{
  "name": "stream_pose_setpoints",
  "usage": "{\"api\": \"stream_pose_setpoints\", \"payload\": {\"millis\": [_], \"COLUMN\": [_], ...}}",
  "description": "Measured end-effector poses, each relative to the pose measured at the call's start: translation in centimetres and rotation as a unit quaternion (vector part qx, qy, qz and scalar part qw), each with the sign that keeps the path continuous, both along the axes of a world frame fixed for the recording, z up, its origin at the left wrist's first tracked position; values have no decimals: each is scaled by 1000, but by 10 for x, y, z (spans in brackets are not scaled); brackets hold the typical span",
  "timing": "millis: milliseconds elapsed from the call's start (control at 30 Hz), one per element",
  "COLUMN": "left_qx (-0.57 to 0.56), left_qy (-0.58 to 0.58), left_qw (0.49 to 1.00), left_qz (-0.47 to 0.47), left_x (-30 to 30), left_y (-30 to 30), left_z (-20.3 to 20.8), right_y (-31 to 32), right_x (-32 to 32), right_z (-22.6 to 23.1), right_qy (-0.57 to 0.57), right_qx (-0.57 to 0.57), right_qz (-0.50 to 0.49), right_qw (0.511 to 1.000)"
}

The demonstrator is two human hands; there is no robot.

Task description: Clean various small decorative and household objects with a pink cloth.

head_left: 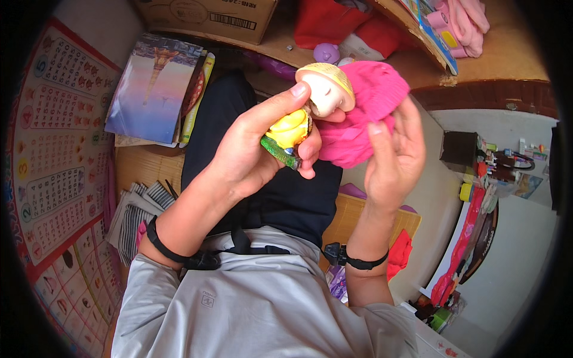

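My left hand (248, 146) is closed around a small painted figurine (287, 130), its thumb along the head and its fingers under the body. The figurine has a pale head with a yellow hat, yellow clothing and a green base, and it is held tilted above my lap. A bunched bright pink cloth (364, 113) is gripped in my right hand (395, 158), the thumb on the near side and the fingers behind. The cloth lies right against the figurine's head and partly behind it. Where exactly they touch is hidden.
Books (152, 89) with a tower picture on top stand at the left, near a striped cloth (146, 209). Ahead, a wooden shelf (280, 48) carries a cardboard box (206, 19), a red bag (325, 24) and a purple round object (326, 53). A red cloth (400, 253) lies beyond my right forearm.
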State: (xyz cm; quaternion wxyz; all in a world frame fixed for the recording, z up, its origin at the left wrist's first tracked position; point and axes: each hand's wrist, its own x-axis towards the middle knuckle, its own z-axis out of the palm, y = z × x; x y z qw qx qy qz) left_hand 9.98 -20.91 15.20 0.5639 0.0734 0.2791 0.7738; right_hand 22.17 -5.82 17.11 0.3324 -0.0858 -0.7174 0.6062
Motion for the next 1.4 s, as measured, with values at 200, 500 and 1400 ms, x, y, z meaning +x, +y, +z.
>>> {"api": "stream_pose_setpoints", "payload": {"millis": [200, 500, 1400], "left_qx": [-57, -271, -187], "left_qy": [106, 576, 431], "left_qw": [993, 761, 879], "left_qz": [14, 120, 82], "left_x": [5, 9, -2], "left_y": [-4, -7, -3], "left_z": [-3, -4, -20], "right_y": [-5, 2, 2], "right_x": [-3, -9, 0], "right_z": [23, 21, -18], "right_qy": [-42, -98, -62], "right_qx": [246, 397, 200], "right_qz": [-7, -55, -46], "right_qw": [968, 911, 977]}}
